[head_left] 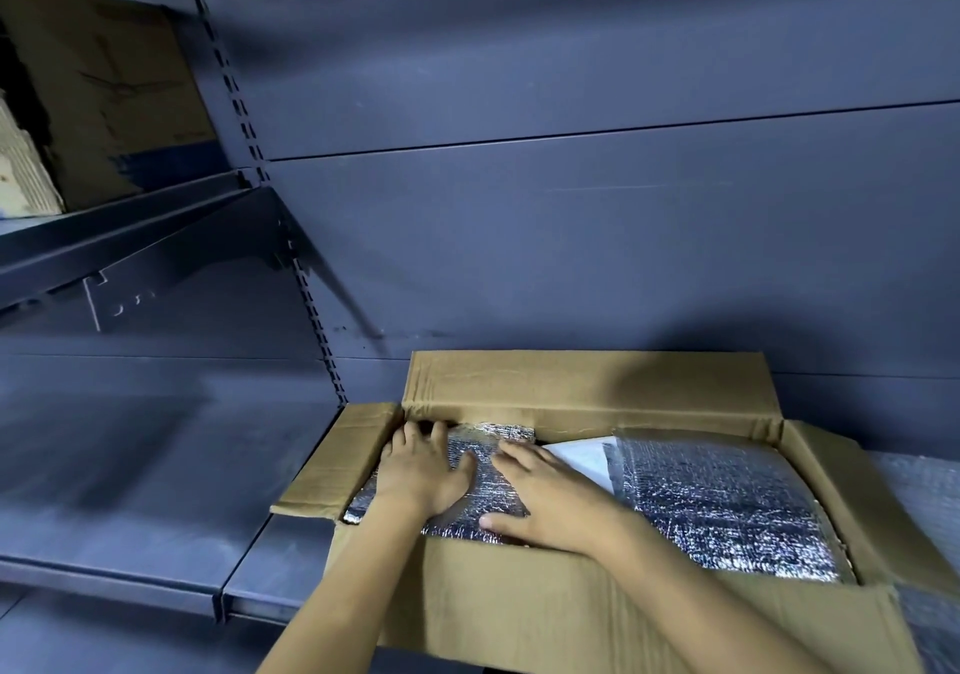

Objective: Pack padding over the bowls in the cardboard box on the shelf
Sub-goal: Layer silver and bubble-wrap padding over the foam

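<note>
Brown corrugated cardboard box (519, 595), flaps folded outward, standing on the dark grey metal shelf (156, 465) against the grey back panel.

Head view. At the left end of the box lies a crumpled silver foil padding sheet (488, 486), and both grips rest on it. The left grip (421, 470), a bare hand, lies palm down with its fingers stretched toward the far left corner, fingertips at the base of the rear flap. It is released, pressing flat and clasping nothing. The right grip (545, 502) lies just beside it, nearer the front wall. It is also palm down and released, with straight fingers across the sheet's right edge and the thumb by the front wall.

A second, larger silver foil padding sheet (727, 507) covers the right half of the box, apart from both grips. Between the two sheets a flat white item (582, 455) shows close to the right grip's fingers; whether they touch cannot be told. Clear bubble wrap (924, 491) lies on the shelf to the right of the box. At upper left, a higher shelf carries another brown carton (104, 101).
</note>
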Demonstrator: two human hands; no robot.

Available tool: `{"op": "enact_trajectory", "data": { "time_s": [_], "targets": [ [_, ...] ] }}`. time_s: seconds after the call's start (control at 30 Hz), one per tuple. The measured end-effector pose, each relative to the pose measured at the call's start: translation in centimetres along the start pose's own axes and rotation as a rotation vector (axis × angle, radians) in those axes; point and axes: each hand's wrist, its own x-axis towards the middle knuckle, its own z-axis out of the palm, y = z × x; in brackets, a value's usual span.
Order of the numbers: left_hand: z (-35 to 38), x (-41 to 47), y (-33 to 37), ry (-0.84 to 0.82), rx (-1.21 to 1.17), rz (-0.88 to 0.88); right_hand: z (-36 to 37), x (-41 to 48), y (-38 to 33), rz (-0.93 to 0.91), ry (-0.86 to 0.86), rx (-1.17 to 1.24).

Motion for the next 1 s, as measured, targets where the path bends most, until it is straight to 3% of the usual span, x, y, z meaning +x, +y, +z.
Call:
{"op": "enact_trajectory", "data": {
  "time_s": [0.27,0.43,0.53,0.63,0.8,0.9,1.0],
  "targets": [
    [0.0,1.0,-0.5,-0.057,0.012,0.031,0.2,0.0,0.1,0.012,-0.021,0.015],
    [0.4,0.4,-0.2,0.106,0.126,0.064,0.1,-0.2,0.0,0.019,-0.023,-0.003],
    [0.2,0.1,-0.3,0.302,0.063,0.225,0.0,-0.3,0.0,0.026,-0.011,-0.020],
    [0.4,-0.1,-0.2,0.136,0.027,0.288,-0.2,-0.3,0.0,0.032,0.025,-0.022],
    [0.6,0.1,-0.1,0.101,0.058,0.280,-1.3,-2.3,0.2,0.049,0.313,0.113],
    [-0.3,0.1,-0.4,0.197,-0.012,0.307,-2.7,-6.2,0.9,0.047,0.521,0.268],
    [-1.1,-0.1,-0.3,0.342,-0.116,0.317,-4.9,-12.0,3.6,0.163,0.751,0.364]
  ]
}}
